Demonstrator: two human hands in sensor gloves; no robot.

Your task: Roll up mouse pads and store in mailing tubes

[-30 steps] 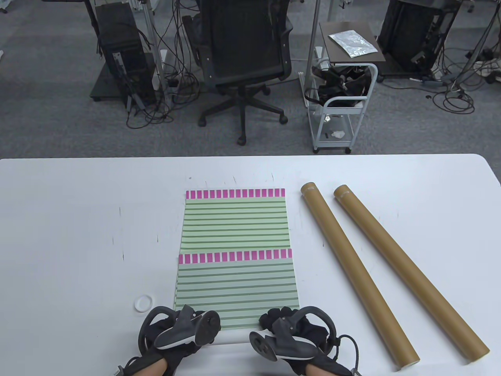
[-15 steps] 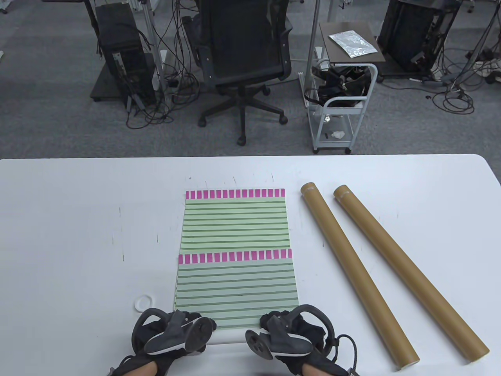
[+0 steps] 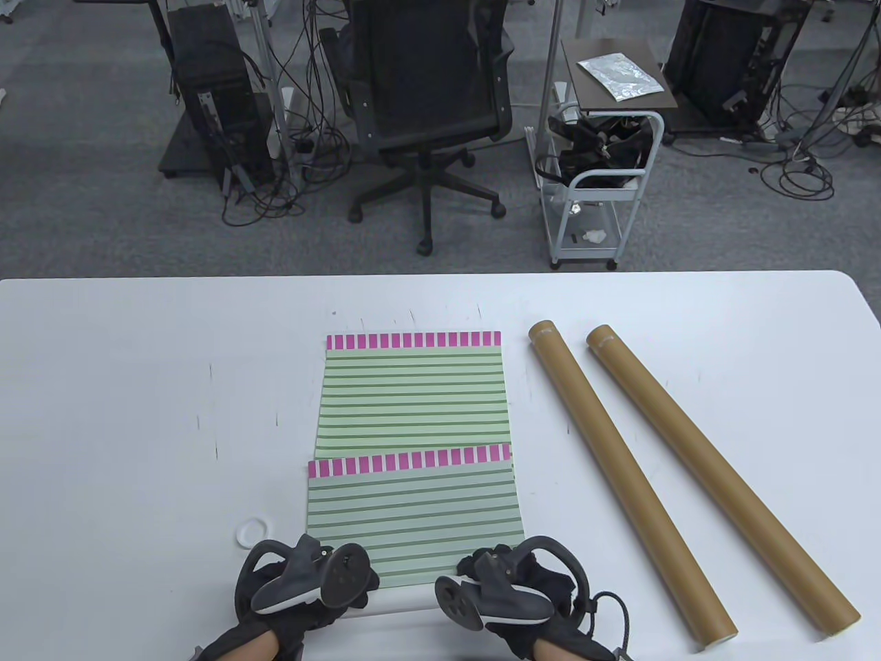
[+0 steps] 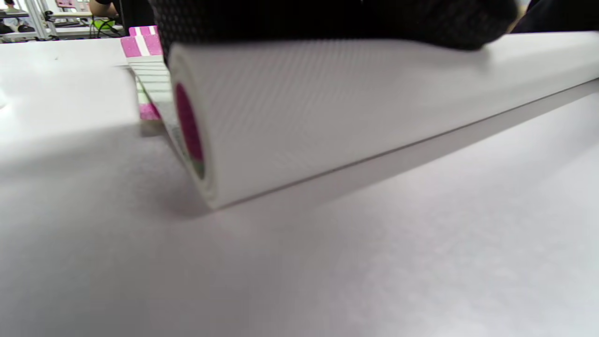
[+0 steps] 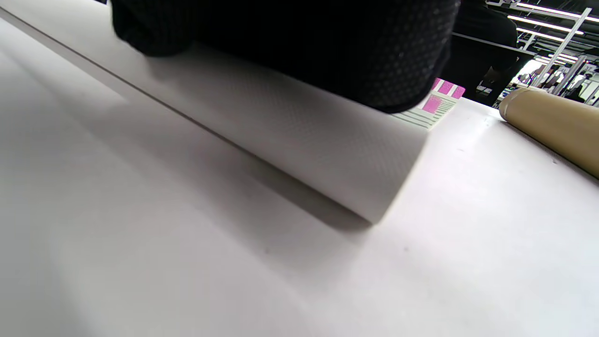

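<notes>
Two green-striped mouse pads with pink bands lie mid-table. The near pad (image 3: 413, 513) overlaps the far pad (image 3: 413, 396). Its near edge is curled into a white-backed roll (image 3: 406, 600). My left hand (image 3: 313, 582) holds the roll's left end and my right hand (image 3: 506, 582) holds its right end. In the left wrist view my gloved fingers (image 4: 327, 18) lie over the roll (image 4: 351, 107). In the right wrist view my fingers (image 5: 304, 42) lie over it (image 5: 290, 126) too. Two brown mailing tubes (image 3: 619, 475) (image 3: 716, 468) lie to the right.
A white ring-shaped tube cap (image 3: 252, 532) lies just left of the near pad, close to my left hand. The nearer tube (image 5: 552, 121) shows at the right of the right wrist view. An office chair (image 3: 427, 103) and a cart (image 3: 599, 172) stand beyond the table's far edge.
The near pad has slid toward me and skewed slightly, its pink band now lower and tilted. More of its near edge is wound into the roll. Both hands stay at the roll's ends.
</notes>
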